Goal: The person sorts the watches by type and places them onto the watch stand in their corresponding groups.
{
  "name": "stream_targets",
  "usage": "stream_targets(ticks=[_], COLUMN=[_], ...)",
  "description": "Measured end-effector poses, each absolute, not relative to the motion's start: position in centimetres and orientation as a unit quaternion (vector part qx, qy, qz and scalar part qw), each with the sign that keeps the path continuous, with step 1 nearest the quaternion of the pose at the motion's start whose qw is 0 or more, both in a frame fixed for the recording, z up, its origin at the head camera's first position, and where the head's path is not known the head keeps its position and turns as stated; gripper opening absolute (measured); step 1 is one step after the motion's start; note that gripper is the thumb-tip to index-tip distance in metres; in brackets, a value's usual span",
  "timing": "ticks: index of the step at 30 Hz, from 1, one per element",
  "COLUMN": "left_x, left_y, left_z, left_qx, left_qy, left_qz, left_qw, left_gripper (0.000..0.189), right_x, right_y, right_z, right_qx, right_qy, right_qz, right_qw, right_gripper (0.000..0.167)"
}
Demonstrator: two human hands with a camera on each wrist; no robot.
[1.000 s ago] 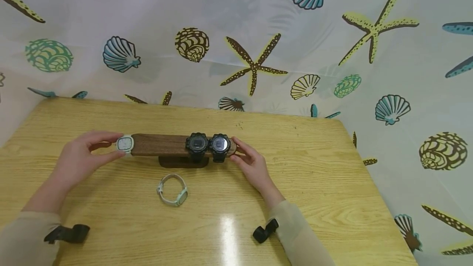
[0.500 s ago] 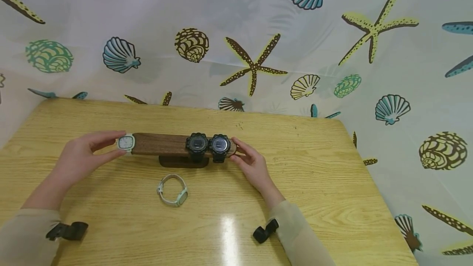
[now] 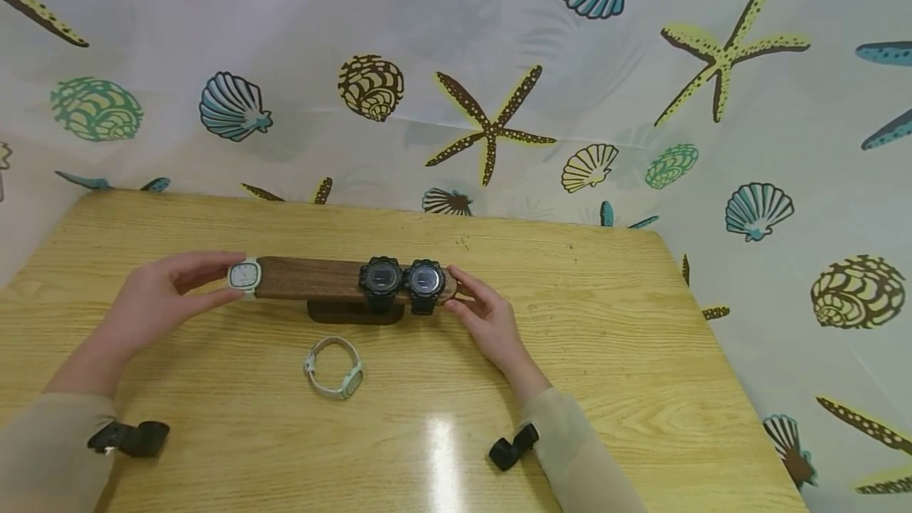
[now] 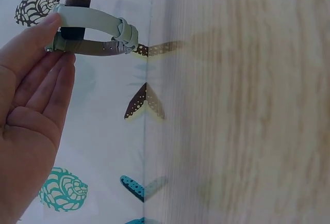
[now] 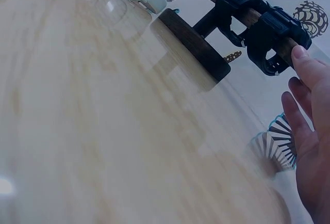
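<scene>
A dark wooden watch stand (image 3: 306,279) with a raised bar stands on the table. My left hand (image 3: 158,291) pinches a pale green watch (image 3: 245,275) between thumb and fingers at the bar's left end; in the left wrist view its buckled strap (image 4: 93,20) loops around the bar's tip. At the right end, my right hand (image 3: 490,323) grips the bar's tip between thumb and fingers. Two black digital watches (image 3: 382,277) hang side by side on the bar near that hand. A second pale green watch (image 3: 333,367) lies buckled in a loop in front of the stand.
The light wood table (image 3: 613,355) extends well past the stand on the right and in front. Behind it hangs a white curtain (image 3: 299,38) printed with shells and starfish. A black camera mount (image 3: 130,438) sits on each wrist.
My left hand has slid the pale green watch slightly to the right, farther onto the bar's left end. The right hand and the other watches stay put.
</scene>
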State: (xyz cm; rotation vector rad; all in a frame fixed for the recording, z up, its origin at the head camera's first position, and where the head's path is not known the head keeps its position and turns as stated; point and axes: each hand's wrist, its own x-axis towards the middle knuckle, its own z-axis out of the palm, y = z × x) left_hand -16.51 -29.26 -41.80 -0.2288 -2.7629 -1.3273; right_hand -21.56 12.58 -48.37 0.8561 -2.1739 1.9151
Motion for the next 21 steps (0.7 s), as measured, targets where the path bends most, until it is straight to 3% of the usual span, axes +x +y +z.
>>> stream_targets(ticks=[7, 21], left_x=[-17.2, -17.9], left_y=[-29.7, -28.2], left_z=[-41.8, -40.5], left_qx=[-0.092, -0.124], left_qy=[-0.892, -0.914], left_qz=[-0.441, -0.385], left_qw=[0.024, 0.024], left_gripper=[0.046, 0.044], right_x=[-20.2, -20.2], right_y=[12.2, 12.3], right_z=[-45.8, -45.7], right_qx=[0.274, 0.275], right_qy=[-0.725, -0.728], right_qz=[0.63, 0.627], right_qw=[0.044, 0.04], right_gripper=[0.046, 0.046])
